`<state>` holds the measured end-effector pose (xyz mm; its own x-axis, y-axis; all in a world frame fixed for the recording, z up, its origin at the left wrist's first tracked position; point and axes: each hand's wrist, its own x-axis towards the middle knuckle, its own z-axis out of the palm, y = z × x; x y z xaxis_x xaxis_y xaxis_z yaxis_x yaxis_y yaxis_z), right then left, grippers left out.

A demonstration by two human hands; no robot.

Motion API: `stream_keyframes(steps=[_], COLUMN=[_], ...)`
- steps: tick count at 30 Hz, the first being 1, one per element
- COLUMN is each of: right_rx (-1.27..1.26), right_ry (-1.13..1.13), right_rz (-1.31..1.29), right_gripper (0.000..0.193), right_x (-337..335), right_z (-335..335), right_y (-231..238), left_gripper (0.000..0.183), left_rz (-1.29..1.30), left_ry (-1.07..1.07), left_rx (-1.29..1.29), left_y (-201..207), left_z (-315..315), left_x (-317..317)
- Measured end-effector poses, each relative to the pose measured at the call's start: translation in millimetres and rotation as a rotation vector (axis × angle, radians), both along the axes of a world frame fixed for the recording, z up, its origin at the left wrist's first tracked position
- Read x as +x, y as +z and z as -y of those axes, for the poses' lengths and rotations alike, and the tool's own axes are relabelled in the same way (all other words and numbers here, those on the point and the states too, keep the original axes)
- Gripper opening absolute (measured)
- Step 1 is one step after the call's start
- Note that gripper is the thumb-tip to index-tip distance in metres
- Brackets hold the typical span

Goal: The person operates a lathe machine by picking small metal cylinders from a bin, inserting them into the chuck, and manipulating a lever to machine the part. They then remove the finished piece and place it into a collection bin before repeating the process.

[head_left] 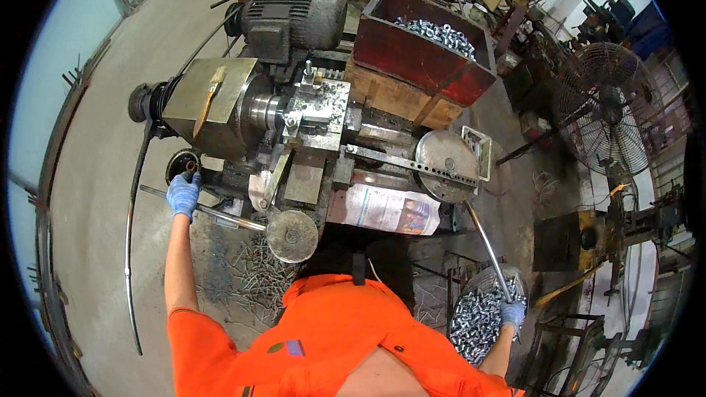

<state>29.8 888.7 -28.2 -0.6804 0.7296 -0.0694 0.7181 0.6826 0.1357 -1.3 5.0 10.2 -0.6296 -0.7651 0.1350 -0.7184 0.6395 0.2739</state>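
My left hand (184,194), in a blue glove, reaches to the rim of a dark round cup (175,168) below the lathe headstock. Its fingers are closed around a small brownish ring-like piece (191,167) that I cannot make out clearly. On the right, my gloved right hand (512,314) is wrapped around the lower end of a long metal rod (485,244). The rod slants down from a round plate (444,159) on the machine. Under that hand stands a basket of small shiny metal sleeves (472,325).
A lathe headstock (213,106) carries a brush (209,103). Behind it sits a motor (294,26). A red bin (419,51) holds more metal pieces. Newspaper (386,209) lies on the machine's front. Metal shavings (261,276) litter the floor; a fan (609,106) stands right.
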Motion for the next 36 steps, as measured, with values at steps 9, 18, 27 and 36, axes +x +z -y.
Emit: stream_keyframes(steps=[9,18,27,36], right_rx=[-0.009,0.001,0.052,-0.012], right_ry=[0.024,-0.042,-0.007,0.007], right_rz=[0.025,0.014,0.016,-0.029], right_gripper=[0.046,0.04,0.04,0.043], right_x=[9.1,8.4,18.1,23.4], right_z=[1.0,21.5,-0.5,5.5], right_y=[3.1,12.3,-13.3,-10.2], left_gripper=[0.035,0.034,0.034,0.035], left_rz=[-0.034,-0.003,-0.048,-0.07], left_ry=[0.0,0.008,0.014,0.005], left_rx=[-0.009,-0.001,-0.002,0.02], left_y=[-6.7,0.6,-10.7,-12.1], left_z=[3.8,-1.1,7.7,10.1], left_x=[-2.6,-3.8,-3.9,-2.0])
